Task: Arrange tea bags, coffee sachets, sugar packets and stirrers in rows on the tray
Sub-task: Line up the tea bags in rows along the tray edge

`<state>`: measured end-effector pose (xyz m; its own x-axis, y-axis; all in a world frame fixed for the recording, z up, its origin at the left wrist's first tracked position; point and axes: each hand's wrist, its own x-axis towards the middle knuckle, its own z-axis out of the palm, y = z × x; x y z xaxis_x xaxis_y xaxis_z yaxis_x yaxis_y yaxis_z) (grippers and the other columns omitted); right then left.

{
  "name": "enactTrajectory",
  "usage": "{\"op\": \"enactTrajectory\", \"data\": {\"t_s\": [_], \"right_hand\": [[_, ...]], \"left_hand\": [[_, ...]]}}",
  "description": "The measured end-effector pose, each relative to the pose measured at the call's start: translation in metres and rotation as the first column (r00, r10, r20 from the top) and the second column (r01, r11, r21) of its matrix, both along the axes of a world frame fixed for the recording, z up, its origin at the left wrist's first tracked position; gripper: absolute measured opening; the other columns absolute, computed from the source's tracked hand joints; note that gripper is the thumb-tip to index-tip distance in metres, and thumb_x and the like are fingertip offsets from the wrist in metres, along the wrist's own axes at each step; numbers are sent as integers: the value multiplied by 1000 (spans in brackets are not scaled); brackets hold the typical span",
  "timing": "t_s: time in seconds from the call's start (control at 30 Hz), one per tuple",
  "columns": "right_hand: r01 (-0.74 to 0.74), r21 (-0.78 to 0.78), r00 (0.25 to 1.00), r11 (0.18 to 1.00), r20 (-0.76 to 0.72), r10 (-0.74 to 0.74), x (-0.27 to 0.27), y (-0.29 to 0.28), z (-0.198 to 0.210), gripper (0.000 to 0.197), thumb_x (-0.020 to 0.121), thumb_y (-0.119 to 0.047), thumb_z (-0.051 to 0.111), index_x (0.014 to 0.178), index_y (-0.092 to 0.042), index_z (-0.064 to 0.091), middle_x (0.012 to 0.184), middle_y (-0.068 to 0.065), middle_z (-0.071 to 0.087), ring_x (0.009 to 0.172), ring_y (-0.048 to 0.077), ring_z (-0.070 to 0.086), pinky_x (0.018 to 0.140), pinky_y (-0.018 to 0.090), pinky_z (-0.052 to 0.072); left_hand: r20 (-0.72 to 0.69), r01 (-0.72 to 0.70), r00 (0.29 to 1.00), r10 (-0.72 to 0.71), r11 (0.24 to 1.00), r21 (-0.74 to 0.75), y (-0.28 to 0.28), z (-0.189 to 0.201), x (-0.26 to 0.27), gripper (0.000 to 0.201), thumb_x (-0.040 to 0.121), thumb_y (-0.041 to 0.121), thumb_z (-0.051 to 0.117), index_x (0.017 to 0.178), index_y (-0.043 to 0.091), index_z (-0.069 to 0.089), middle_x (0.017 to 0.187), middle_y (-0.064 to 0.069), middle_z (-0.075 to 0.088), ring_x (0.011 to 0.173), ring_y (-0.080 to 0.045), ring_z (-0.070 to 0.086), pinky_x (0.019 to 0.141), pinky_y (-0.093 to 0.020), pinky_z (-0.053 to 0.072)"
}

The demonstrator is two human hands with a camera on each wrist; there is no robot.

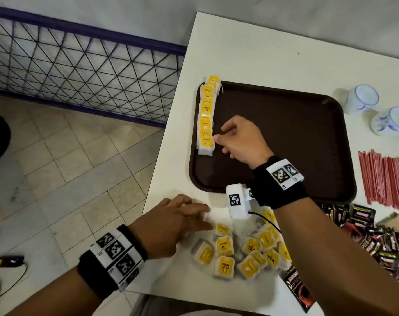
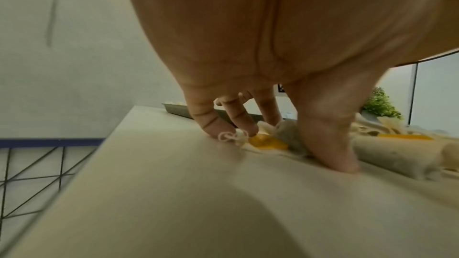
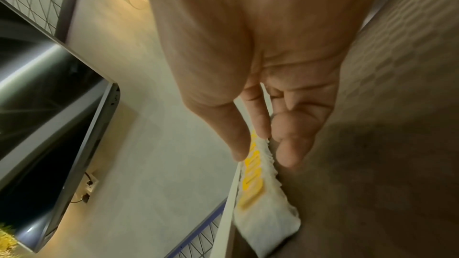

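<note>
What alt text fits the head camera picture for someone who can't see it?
A right hand touches the near end of a row of tea bags along the left edge of a brown tray. The left hand touches loose tea bags on the table, beside coffee sachets and red stirrers.

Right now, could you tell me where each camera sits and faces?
Head: on the head, facing down at the table; left hand, right hand, forearms.
Left wrist: under the wrist, facing along the palm; fingers touch a tea bag.
Right wrist: likewise; fingers beside the tea bag row.
Shared: head and right wrist show that row on the tray.
</note>
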<state>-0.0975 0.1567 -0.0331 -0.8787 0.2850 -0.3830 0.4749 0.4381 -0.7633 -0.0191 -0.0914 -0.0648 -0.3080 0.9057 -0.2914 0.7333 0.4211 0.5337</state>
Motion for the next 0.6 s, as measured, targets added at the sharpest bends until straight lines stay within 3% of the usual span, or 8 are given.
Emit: {"op": "enactTrajectory", "data": {"t_s": [0.1,0.2,0.4,0.53,0.6], "right_hand": [[-19,38,1000,999,-7,19,13,9,2,22,86,-28,75,100,-19,60,86,3,67,62,12,68,48,21,48],[-10,50,1000,999,-15,11,29,21,2,19,86,-29,75,96,-21,61,85,1,66,63,12,69,52,23,47],[12,62,999,998,-30,-10,53,35,-1,18,85,-29,75,93,-20,63,78,-3,65,63,11,69,57,26,49],[-18,81,1000,997,-10,19,67,41,-4,18,83,-34,76,90,-24,62,82,-1,68,73,16,71,61,31,52],[-51,84,999,995,15,50,76,42,-6,18,82,-37,76,87,-27,62,86,0,68,78,19,70,67,34,55]], "left_hand": [[23,-77,997,75,989,124,-3,-9,-2,58,72,1,71,116,40,69,129,12,54,114,-10,44,83,-32,55],[6,-173,984,176,962,211,-9,-13,0,47,70,-3,79,101,32,74,111,8,59,97,-10,52,66,-24,54],[8,-225,973,232,936,270,-11,-22,2,36,77,4,81,102,29,73,105,7,54,89,-14,58,64,-37,56],[83,-285,958,273,890,357,5,-3,16,34,79,1,80,104,24,74,106,3,57,89,-15,62,71,-31,57],[79,-229,973,215,895,382,20,10,32,30,82,4,75,103,25,74,108,1,58,93,-16,61,73,-30,55]]}}
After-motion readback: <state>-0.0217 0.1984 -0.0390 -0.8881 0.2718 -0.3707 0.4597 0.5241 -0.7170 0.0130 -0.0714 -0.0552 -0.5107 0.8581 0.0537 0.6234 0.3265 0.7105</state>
